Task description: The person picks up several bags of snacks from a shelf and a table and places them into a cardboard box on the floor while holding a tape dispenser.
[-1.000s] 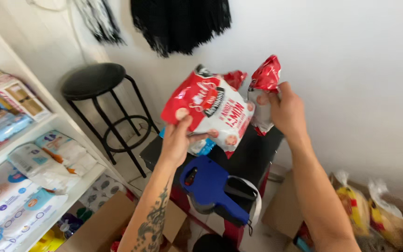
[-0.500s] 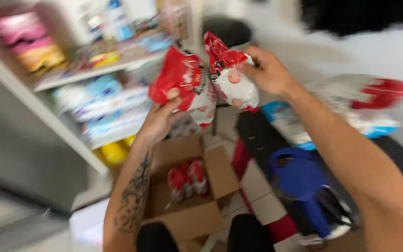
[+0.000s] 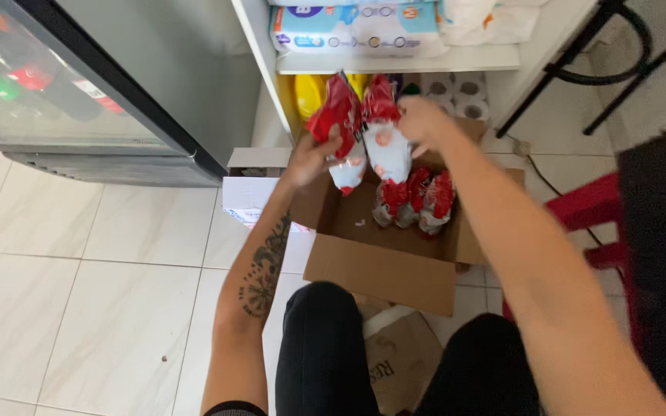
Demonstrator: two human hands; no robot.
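From the head camera, both forearms reach forward and down over an open cardboard box (image 3: 383, 262) that sits on the tiled floor in front of the person's knees. The left hand (image 3: 310, 158), its forearm tattooed, is closed around the lower part of a red-and-white snack bag (image 3: 338, 127), thumb across the front, while the right hand (image 3: 419, 123) curls its fingers over the top of a second red-and-white bag (image 3: 385, 139) — the two bags are held upright, side by side and touching, just above the far edge of the box. Inside the box, against its far right corner, stand a few more bags of the same kind (image 3: 416, 200), red at the top and pale below, packed close together; the rest of the box floor is bare cardboard. Beyond the box a white shelf (image 3: 395, 60) carries pale blue and white soft packs (image 3: 356, 27), and under it are a yellow container (image 3: 310, 92) and rolls of paper (image 3: 445, 86). To the left of the box stands a glass-door cooler (image 3: 79, 100); to its right, a red stool (image 3: 591, 208) — partly under a dark object.
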